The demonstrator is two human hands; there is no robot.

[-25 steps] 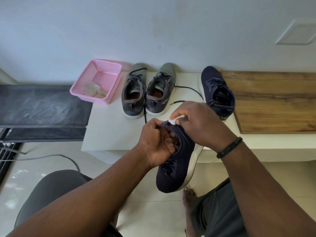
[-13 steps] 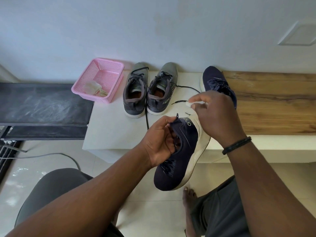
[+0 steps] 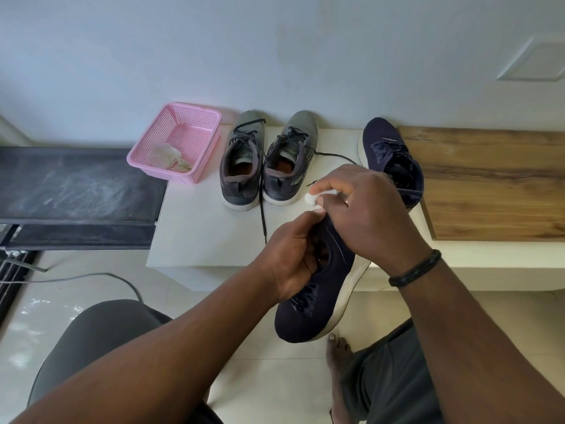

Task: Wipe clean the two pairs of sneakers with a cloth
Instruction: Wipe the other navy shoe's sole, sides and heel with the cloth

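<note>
a: what sits in the pink basket (image 3: 195, 130)?

b: a crumpled pale rag (image 3: 167, 157), lying in its near corner. the basket stands at the left edge of the white ledge (image 3: 198, 228), partly over the dark shelf (image 3: 76, 185) beside it.

a: and the ledge itself?

b: the grey pair of sneakers (image 3: 269, 160) stands side by side near the back edge, toes to the wall (image 3: 214, 50), one loose lace trailing toward the front edge. a navy sneaker (image 3: 394, 157) stands further right, just beside the wooden board (image 3: 495, 182) that covers the right end. pale floor tiles (image 3: 269, 377) lie below, with a cable (image 3: 101, 275) on them at the left.

a: the task's shoe?

b: the other navy sneaker (image 3: 312, 307) is held in the air before the front edge, toe down, white sole to the right. the left hand (image 3: 293, 258) grips its collar, fingers curled inside. the right hand (image 3: 363, 215) pinches a small white cloth (image 3: 312, 198) just above the heel; whether the cloth touches the shoe cannot be told.
</note>
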